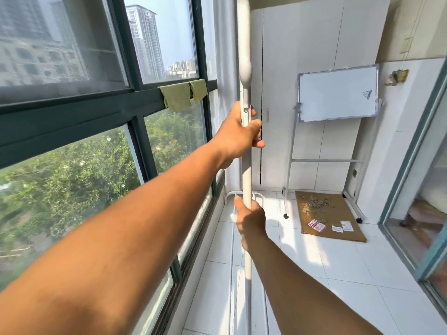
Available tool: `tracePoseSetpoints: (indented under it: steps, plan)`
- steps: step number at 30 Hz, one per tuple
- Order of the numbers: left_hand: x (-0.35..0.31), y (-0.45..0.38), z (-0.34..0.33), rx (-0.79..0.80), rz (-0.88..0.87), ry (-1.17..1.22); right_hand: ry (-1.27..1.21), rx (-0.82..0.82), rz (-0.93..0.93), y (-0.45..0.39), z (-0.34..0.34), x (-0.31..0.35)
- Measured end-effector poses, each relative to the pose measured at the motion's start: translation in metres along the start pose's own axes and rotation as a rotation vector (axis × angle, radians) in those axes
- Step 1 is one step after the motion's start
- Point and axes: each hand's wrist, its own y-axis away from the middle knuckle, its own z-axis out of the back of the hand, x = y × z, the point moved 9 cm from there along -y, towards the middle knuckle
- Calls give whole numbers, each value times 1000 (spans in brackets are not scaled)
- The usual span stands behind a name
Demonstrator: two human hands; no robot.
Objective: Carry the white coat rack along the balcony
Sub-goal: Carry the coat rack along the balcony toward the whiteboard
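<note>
White metal is filling both grips: the left hand [238, 131] is wrapping the tall white tubular coat rack [247, 180] near a screwed joint, the right hand [250, 220] is closing round the pole lower down. The rack is standing near upright beside the dark-framed window [135, 93]. It is looking stiff, light but top-heavy, smooth enough to slip; spaced hands are suiting it

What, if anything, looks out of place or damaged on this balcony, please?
A heap of crumbled debris lies on a cardboard sheet on the floor below the whiteboard. Above it, the wall has a broken hole with rough edges. Both hands, left and right, grip the coat rack pole.
</note>
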Motion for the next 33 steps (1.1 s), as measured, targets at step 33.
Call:
tracePoseSetpoints:
  steps: [33]
  plan:
    - [80,-126,7,1,-4,-135,52,-95,96,-169,-6,13]
